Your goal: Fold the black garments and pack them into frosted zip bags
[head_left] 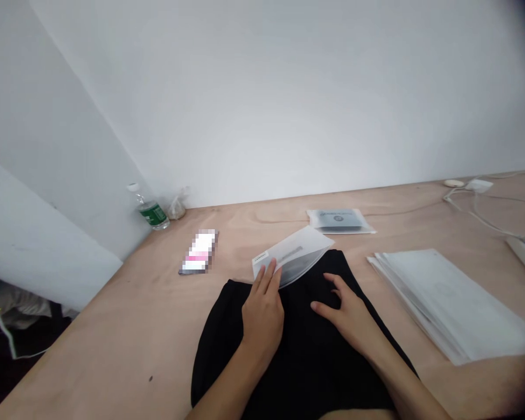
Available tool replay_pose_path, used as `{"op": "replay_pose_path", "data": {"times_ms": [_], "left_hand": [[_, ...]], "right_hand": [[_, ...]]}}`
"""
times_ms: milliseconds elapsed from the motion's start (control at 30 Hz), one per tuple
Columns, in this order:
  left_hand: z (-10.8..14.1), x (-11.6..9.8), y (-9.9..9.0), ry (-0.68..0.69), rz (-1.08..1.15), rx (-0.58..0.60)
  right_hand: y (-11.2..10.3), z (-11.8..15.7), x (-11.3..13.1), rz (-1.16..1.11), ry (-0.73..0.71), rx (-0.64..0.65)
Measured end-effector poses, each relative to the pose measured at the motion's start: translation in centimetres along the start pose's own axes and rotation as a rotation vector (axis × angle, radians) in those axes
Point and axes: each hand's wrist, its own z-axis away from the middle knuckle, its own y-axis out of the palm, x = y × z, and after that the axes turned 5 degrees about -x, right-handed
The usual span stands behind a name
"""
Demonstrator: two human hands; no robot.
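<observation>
A black cloth [306, 350], apparently a garment, lies spread at the near middle of the table. Across its far edge rests a translucent white plastic bag [295, 251] with a small label at its left end. My left hand [265, 309] touches the near edge of this bag, fingers stretched out and pointing away from me. To the right, my right hand [343, 309] hovers over or rests on the black cloth, thumb and fingers apart, holding nothing.
A stack of frosted bags [455, 297] lies at the right. Behind sits a bagged dark item [339, 220]. A phone [200, 251], a bottle [152, 213] and a small knotted bag [176, 208] are at the left. Cables [476, 213] run at the back right.
</observation>
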Motion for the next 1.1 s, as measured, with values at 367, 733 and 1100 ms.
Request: {"op": "replay_pose_path", "data": {"times_ms": [367, 733, 1100], "left_hand": [[-0.4, -0.4, -0.3, -0.027, 0.045, -0.001], [0.1, -1.3, -0.2, 0.093, 0.122, 0.022], [0.6, -2.2, -0.1, 0.223, 0.292, 0.124]], "right_hand": [[-3.2, 3.8, 2.2, -0.990, 0.581, 0.197], [0.0, 1.5, 2.6, -1.154, 0.485, -0.187], [2.2, 0.9, 4.1, -1.364, 0.613, -0.118]]}}
